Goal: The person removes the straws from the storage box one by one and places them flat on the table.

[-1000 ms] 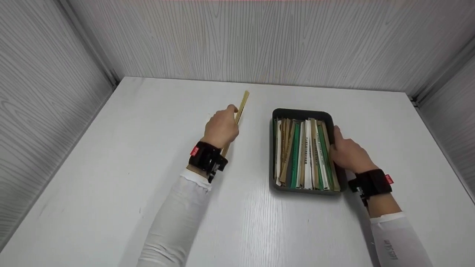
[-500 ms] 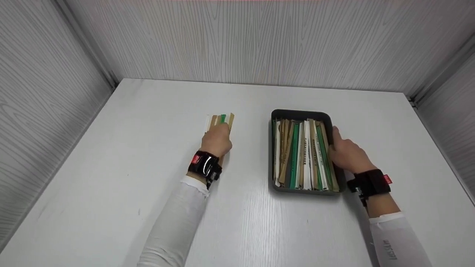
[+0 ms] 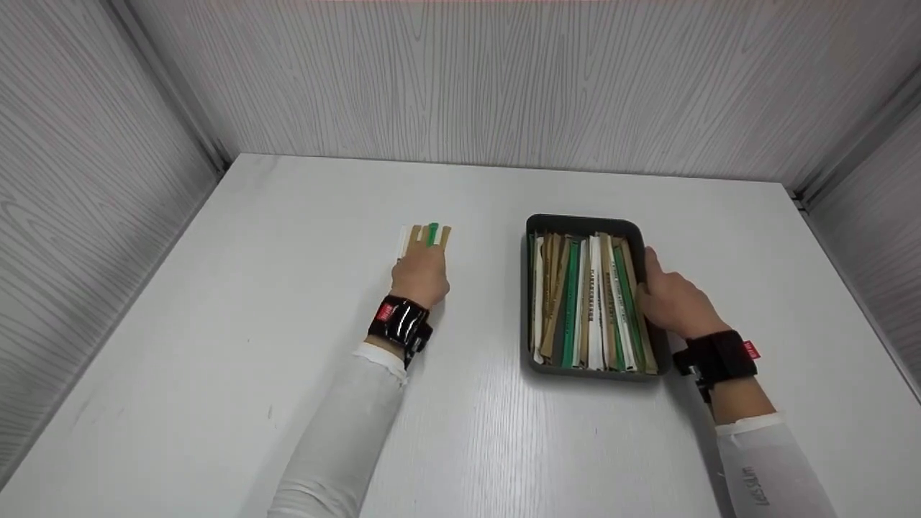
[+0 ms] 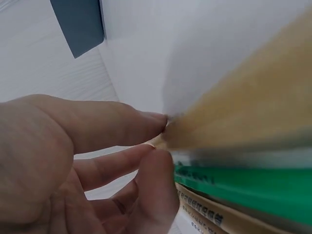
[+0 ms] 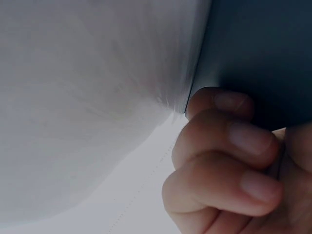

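Note:
In the head view, my left hand (image 3: 421,277) is low over a small row of slim paper packets (image 3: 433,234) in white, tan and green, lying on the table. The left wrist view has my thumb and fingertips pinching the end of a tan packet (image 4: 243,105), with a green packet (image 4: 243,187) close beside it. My right hand (image 3: 676,302) grips the right side of a dark grey rectangular tray (image 3: 583,221), its fingers (image 5: 219,185) curled against the outer wall. Many more slim packets (image 3: 596,302), printed white, green and tan, lie side by side inside the tray.
The white table (image 3: 489,432) is bounded by a grey wood-grain panel (image 3: 504,86) at the back and by side panels left and right. A strip of bare tabletop separates the row from the tray.
My left hand has come down and toward me with the tan packet, which now lies at the right of the row. The right hand and tray have stayed in place.

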`<action>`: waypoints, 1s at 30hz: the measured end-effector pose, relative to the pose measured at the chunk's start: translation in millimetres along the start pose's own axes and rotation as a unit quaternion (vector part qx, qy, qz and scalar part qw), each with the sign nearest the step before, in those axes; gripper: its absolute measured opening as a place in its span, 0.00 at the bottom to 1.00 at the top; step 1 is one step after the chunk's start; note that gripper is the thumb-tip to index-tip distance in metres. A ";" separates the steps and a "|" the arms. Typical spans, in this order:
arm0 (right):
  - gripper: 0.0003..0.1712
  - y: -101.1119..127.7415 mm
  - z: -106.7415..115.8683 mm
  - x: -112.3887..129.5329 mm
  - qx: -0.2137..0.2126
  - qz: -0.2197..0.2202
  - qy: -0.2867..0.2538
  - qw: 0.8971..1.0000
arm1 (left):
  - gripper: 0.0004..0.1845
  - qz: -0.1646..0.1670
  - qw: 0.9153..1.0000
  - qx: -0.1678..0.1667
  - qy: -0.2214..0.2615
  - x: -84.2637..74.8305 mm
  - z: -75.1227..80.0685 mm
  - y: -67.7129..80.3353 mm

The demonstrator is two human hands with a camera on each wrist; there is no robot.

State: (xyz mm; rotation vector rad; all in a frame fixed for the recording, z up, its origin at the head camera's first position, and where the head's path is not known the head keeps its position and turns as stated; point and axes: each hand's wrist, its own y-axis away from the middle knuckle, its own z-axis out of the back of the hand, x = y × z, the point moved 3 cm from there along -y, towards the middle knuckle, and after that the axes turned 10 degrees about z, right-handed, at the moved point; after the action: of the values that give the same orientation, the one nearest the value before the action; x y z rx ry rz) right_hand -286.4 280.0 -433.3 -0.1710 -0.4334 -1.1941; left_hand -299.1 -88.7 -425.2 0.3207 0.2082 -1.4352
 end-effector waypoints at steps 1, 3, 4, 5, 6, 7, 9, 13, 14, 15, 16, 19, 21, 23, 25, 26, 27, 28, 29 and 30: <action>0.41 -0.3 0.0 -0.1 0.000 -0.001 0.000 1.000 | 0.37 -0.002 1.000 -0.003 0.002 0.2 -0.5 0.4; 0.41 -0.7 0.0 -0.1 0.001 -0.003 -0.001 1.000 | 0.40 -0.007 1.000 -0.008 0.006 0.7 -1.6 0.9; 0.41 -0.8 0.0 0.0 0.001 -0.003 -0.002 1.000 | 0.39 -0.009 1.000 -0.011 0.006 0.7 -2.0 1.2; 0.41 -0.9 -0.1 -0.1 0.002 -0.003 -0.002 1.000 | 0.39 -0.011 1.000 -0.013 0.008 0.9 -2.1 1.7; 0.41 -1.0 0.0 -0.1 0.001 -0.004 -0.002 1.000 | 0.38 -0.012 1.000 -0.016 0.008 0.8 -2.3 2.1; 0.41 -1.1 0.0 -0.1 0.000 -0.004 -0.003 1.000 | 0.37 -0.013 1.000 -0.018 0.009 0.7 -2.4 2.5; 0.41 -1.0 0.2 0.2 -0.001 -0.003 -0.001 1.000 | 0.37 -0.016 1.000 -0.021 0.008 0.3 -2.6 3.0; 0.41 -0.5 0.5 0.7 -0.001 -0.004 0.000 1.000 | 0.33 -0.016 0.999 -0.040 0.001 -1.0 -2.2 4.8; 0.41 -0.4 0.5 0.9 0.000 -0.004 0.000 1.000 | 0.31 -0.016 0.999 -0.047 -0.003 -1.4 -2.1 5.4; 0.41 -0.6 0.5 0.8 0.001 -0.004 0.001 1.000 | 0.28 -0.018 0.998 -0.057 -0.003 -1.9 -1.9 6.3; 0.41 -0.7 0.4 0.6 0.003 -0.003 0.002 1.000 | 0.24 -0.020 0.998 -0.066 -0.004 -2.3 -1.5 7.3; 0.41 -1.2 0.1 0.1 0.007 -0.002 0.004 1.000 | 0.16 -0.028 0.996 -0.088 -0.007 -3.2 -1.2 9.4; 0.40 -1.6 -0.2 -0.2 0.009 -0.002 0.006 1.000 | 0.13 -0.029 0.995 -0.092 -0.005 -3.6 -1.2 9.4; 0.41 -1.8 -0.3 -0.1 0.010 -0.005 0.004 1.000 | 0.13 -0.025 0.996 -0.087 -0.011 -3.7 -1.3 8.3; 0.41 -2.0 -0.2 0.1 0.010 -0.007 0.003 1.000 | 0.15 -0.019 0.996 -0.080 -0.015 -4.1 -0.8 7.1; 0.41 -2.0 0.0 0.2 0.009 -0.008 0.002 1.000 | 0.17 -0.016 0.997 -0.076 -0.016 -4.5 -0.1 6.7; 0.41 -2.0 0.1 0.1 0.009 -0.009 0.001 1.000 | 0.19 -0.013 0.997 -0.074 -0.017 -5.4 1.0 6.6; 0.41 -2.0 0.3 0.2 0.009 -0.009 0.001 1.000 | 0.22 -0.011 0.997 -0.071 -0.018 -6.4 2.5 6.5; 0.41 -2.0 0.3 0.1 0.009 -0.009 0.001 1.000 | 0.22 -0.011 0.997 -0.068 -0.018 -8.0 4.3 6.5; 0.41 -2.0 0.4 0.0 0.010 -0.010 0.002 1.000 | 0.23 -0.011 0.998 -0.065 -0.019 -10.1 6.5 6.9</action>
State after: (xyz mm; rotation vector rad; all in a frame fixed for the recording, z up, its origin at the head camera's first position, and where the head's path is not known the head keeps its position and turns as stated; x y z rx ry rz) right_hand -288.4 279.4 -433.2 -0.1487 -0.4446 -1.2085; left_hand -293.9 -80.7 -415.1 0.1842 0.2742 -1.4415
